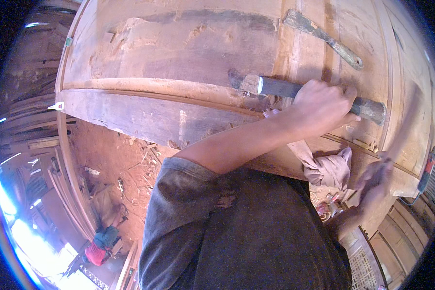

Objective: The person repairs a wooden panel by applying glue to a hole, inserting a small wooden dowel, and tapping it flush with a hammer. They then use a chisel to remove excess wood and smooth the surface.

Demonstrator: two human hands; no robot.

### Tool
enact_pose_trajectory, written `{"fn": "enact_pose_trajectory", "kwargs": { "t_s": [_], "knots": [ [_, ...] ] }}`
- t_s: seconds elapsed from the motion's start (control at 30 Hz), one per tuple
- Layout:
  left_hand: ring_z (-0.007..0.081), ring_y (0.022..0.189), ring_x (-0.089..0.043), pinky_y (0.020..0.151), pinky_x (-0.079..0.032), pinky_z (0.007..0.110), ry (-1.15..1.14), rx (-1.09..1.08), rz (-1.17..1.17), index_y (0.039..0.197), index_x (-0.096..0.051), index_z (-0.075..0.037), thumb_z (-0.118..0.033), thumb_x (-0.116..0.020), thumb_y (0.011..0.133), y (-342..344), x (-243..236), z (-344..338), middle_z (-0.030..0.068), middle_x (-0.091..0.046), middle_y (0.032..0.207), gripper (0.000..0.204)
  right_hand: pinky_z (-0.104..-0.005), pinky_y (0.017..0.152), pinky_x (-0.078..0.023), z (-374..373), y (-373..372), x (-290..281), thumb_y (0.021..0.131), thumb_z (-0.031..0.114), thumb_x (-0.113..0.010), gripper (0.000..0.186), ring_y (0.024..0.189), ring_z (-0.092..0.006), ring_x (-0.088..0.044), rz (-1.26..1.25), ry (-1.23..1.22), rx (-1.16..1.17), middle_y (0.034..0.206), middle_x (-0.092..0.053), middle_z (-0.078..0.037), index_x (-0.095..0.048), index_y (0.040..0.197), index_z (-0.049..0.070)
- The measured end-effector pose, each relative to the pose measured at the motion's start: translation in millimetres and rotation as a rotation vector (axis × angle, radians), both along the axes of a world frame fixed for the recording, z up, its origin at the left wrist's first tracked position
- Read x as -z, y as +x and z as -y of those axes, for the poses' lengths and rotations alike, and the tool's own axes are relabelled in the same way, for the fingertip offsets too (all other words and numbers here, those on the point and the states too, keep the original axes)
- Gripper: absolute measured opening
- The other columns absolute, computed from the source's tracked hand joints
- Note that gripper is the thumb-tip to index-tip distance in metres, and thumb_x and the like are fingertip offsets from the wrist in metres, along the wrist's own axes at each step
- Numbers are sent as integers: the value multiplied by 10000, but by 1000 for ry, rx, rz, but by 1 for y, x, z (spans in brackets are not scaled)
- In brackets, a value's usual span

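My left hand (321, 104) is closed around a wide chisel (281, 87) lying low over the wooden panel (188, 53). The chisel's bright edge points left, beside a pale, freshly cut patch on a raised strip. Its worn handle end shows to the right of my fist. At the right, my right hand (374, 181) is smeared by motion, with a long brown stick (405, 125) rising from it, also blurred. Beyond my left hand lies a worn putty knife (324, 38), flat on the panel.
A crumpled pale cloth (331, 169) hangs at the panel's near edge. Wood shavings and offcuts (147, 159) litter the reddish floor (96, 145). Stacked boards (29, 116) stand at the far left. Another person in a red top (97, 253) is at the lower left.
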State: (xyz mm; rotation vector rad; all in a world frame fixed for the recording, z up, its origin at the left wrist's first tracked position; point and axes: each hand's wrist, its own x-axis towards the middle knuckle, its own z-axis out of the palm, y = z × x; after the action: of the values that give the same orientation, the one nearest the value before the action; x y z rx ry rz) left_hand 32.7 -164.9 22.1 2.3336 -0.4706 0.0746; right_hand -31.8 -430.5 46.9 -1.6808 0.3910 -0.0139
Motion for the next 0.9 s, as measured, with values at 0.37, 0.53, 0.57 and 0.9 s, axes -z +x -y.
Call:
{"fn": "enact_pose_trajectory", "kwargs": {
  "t_s": [0.37, 0.53, 0.57, 0.9],
  "knots": [
    [357, 653, -680, 554, -540, 468, 39, -10, 8, 996, -578, -25, -519, -570, 886, 3, 3, 0, 167, -653, 671, 506, -259, 376, -341, 0, 13, -1, 1017, 407, -396, 493, 422, -130, -403, 129, 125, 89, 649, -470, -31, -509, 1262, -7],
    [353, 634, -677, 547, -538, 465, 11, -17, 36, 981, -581, -28, -513, -582, 881, 1, 3, 0, 162, -650, 660, 495, -275, 353, -357, -20, 6, 4, 1029, 401, -366, 478, 399, -132, -424, 15, 35, 38, 642, -454, -29, -455, 1305, 21],
    [352, 629, -676, 543, -537, 462, 8, -15, 39, 974, -584, -28, -511, -585, 880, 1, 3, 1, 161, -650, 656, 491, -274, 355, -358, -22, 9, -4, 1030, 400, -365, 475, 401, -131, -430, 36, 23, 60, 642, -453, -28, -451, 1307, 25],
    [337, 589, -670, 506, -527, 449, 10, 6, 79, 967, -601, -24, -520, -583, 878, -2, 3, 7, 143, -644, 621, 505, -246, 354, -366, -29, 18, -24, 1027, 398, -384, 417, 395, -108, -424, 67, -48, 36, 645, -453, -15, -482, 1232, 49]
  ]
}}
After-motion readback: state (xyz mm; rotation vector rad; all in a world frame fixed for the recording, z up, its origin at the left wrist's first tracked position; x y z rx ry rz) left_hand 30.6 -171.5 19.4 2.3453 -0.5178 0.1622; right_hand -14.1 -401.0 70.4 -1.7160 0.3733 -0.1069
